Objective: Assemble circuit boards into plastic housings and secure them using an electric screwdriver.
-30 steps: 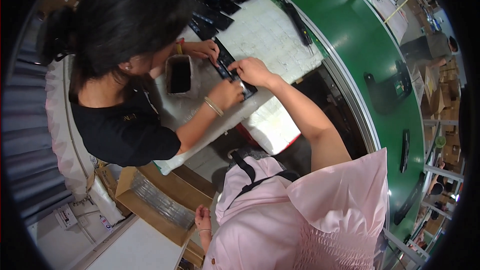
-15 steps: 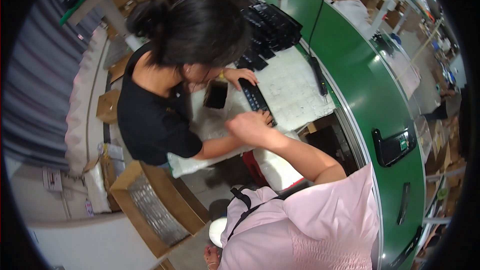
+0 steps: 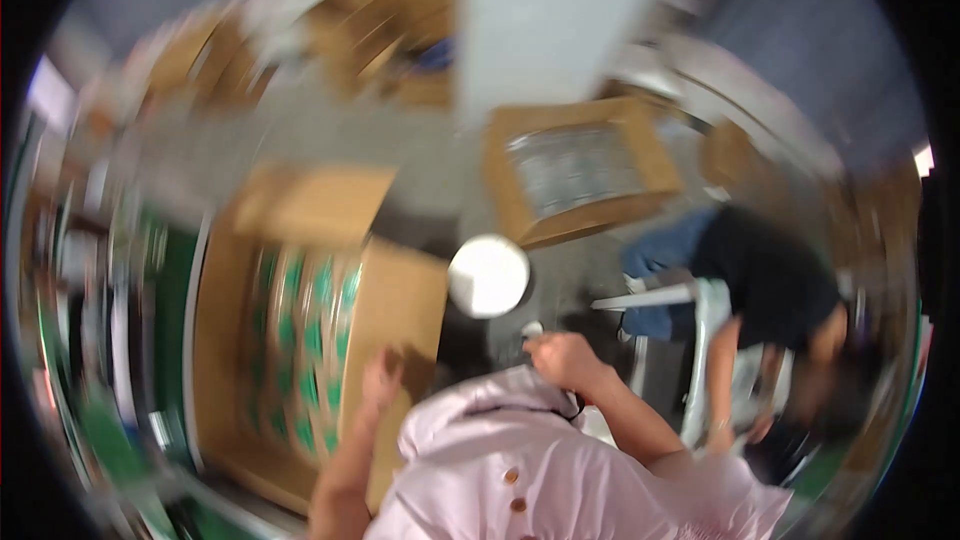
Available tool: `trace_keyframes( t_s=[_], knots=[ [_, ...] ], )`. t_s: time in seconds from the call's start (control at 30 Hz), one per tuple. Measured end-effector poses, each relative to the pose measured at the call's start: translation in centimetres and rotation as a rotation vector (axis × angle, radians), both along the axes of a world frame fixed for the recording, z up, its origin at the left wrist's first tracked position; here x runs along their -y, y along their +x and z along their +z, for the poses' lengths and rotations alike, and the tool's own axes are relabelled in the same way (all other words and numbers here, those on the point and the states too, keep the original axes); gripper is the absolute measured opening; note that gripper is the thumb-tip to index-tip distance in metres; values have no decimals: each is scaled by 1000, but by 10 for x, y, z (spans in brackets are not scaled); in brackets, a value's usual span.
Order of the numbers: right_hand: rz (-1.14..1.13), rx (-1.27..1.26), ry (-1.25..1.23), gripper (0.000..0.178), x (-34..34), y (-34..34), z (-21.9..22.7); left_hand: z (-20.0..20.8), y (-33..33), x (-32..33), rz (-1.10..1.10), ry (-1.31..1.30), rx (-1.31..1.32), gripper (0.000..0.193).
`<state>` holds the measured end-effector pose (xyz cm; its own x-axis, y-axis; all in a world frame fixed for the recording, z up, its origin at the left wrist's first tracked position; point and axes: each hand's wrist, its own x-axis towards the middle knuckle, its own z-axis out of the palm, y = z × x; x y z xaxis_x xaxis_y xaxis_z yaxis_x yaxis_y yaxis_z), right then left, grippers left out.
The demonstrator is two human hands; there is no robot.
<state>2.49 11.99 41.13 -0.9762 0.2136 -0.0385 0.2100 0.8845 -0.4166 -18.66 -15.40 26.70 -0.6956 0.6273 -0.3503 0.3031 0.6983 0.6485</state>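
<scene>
My left hand [image 3: 382, 378] is at the inner flap of a large cardboard box [image 3: 398, 310]; blur hides its fingers and whether it touches the flap. Rows of clear-wrapped items with green patches [image 3: 312, 340] fill that box. My right hand [image 3: 568, 360] is in front of my pink top, fingers curled in. Its palm side is hidden, so I cannot make out what it holds, if anything. Just past its fingertips shows a small white thing [image 3: 533, 329], too blurred to name. A round white stool seat [image 3: 488, 277] stands ahead, between the two hands.
Another open cardboard box [image 3: 655, 155] holding clear plastic pieces lies on the floor farther ahead. A co-worker in a black top [image 3: 765, 275] bends over a white-edged table [image 3: 712, 315] at the right. A pale panel [image 3: 555, 20] stands at the back, cardboard [image 3: 375, 15] beside it.
My view has swung from the co-worker's bench to the boxes and stool. My right hand has come back from beside the co-worker's hand and black keyed device; my left hand has come into view.
</scene>
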Motion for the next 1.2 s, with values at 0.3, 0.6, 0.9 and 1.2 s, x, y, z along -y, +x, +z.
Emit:
trace_keyframes(
  t_s=[0.3,0.6,0.9,1.2],
  knots=[
    [533,362,-26,14,57,-191,19,15,30,86,915,290,47,12],
    [812,474,-227,18,129,-420,-181,-84,-69,114,888,37,169,19],
    [1500,-55,440,17,140,-448,-318,-169,-111,70,693,-316,20,68],
    [1241,466,292,14,194,-508,-271,-143,-175,133,877,46,-101,18]
  ],
)
